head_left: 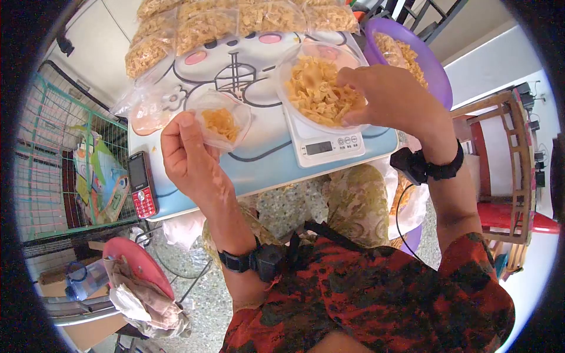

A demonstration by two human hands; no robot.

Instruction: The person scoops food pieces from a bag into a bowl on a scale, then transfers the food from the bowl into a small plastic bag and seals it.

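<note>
My left hand pinches the rim of a small clear plastic bag, held open over the table's left part. Some yellow, chip-like snack pieces lie in its bottom. My right hand reaches into a clear round bowl, its thumb and fingers curled round some of the snack strips heaped there. Beneath the bowl sits a white digital kitchen scale; its display is too small to read. Part of the bowl's right side is hidden by my right hand.
Several filled snack bags line the table's far edge. A purple basin with more snacks stands at the far right. Empty clear bags and a red-and-black phone lie left. Beyond is a green wire cage; a pink stool stands below.
</note>
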